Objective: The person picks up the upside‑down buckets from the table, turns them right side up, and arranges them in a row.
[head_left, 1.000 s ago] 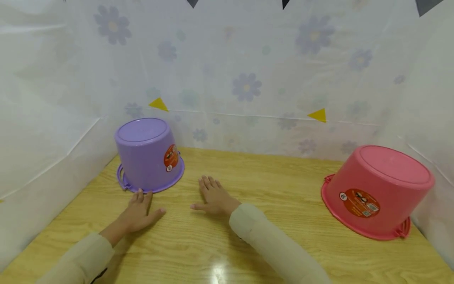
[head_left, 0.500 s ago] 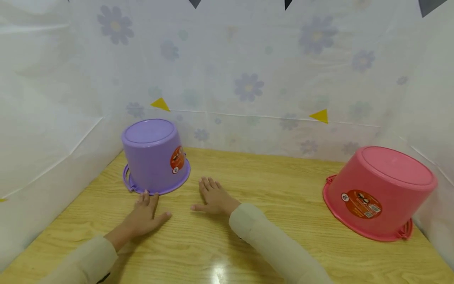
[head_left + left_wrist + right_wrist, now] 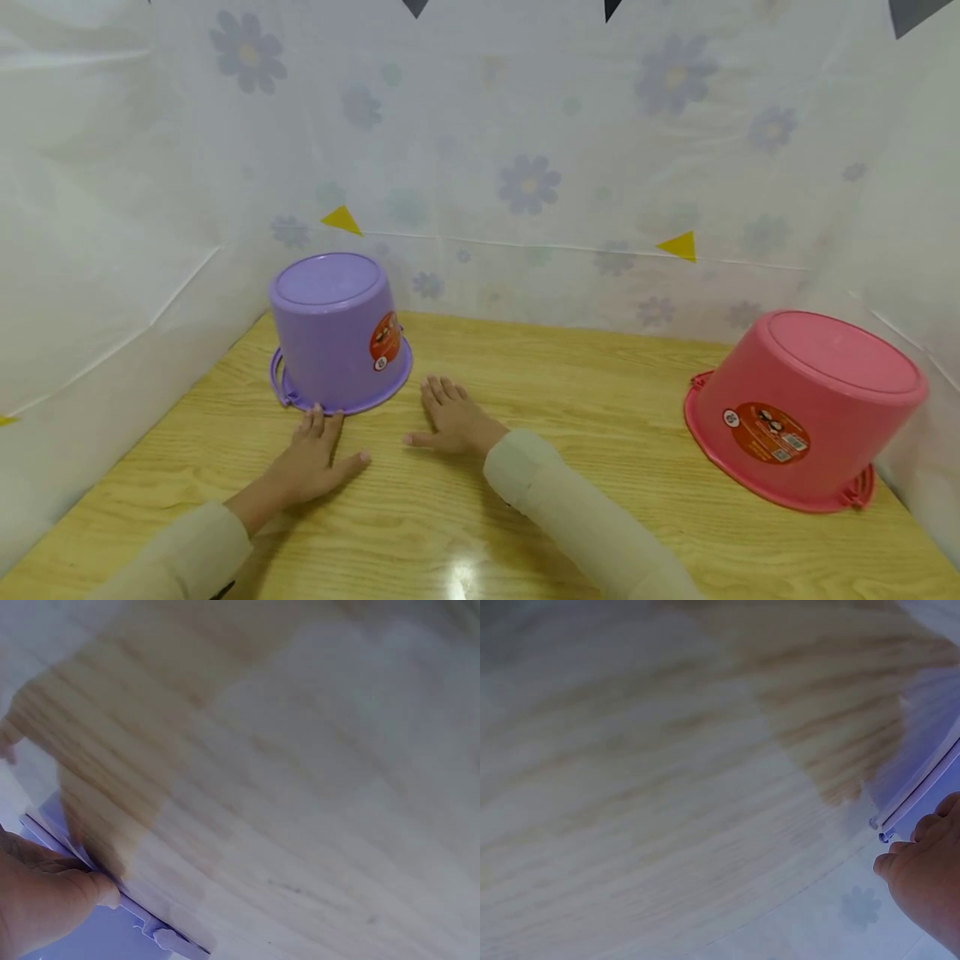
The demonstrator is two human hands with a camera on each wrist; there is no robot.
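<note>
An upside-down purple bucket (image 3: pixel 322 350) stands at the left rear of the table, a round red label on its side and its handle down on the left. My left hand (image 3: pixel 309 467) has straight fingers whose tips touch the bucket's front rim, with the thumb spread out to the right. Palm down near the table, my right hand (image 3: pixel 453 423) lies just right of the bucket, fingers extended and apart from it. Both wrist views show part of a hand beside the purple rim. Far to the right sits an upside-down pink-red bucket (image 3: pixel 802 408), touched by neither hand.
The light wood table (image 3: pixel 570 375) runs back to a white flower-patterned sheet (image 3: pixel 465 125). White sheeting (image 3: pixel 97 250) also closes off the left and right sides. Yellow triangles (image 3: pixel 678 247) mark the back sheet.
My left hand and the purple bucket have shifted a little to the right together. The right hand has stayed put. The head view has turned very slightly.
</note>
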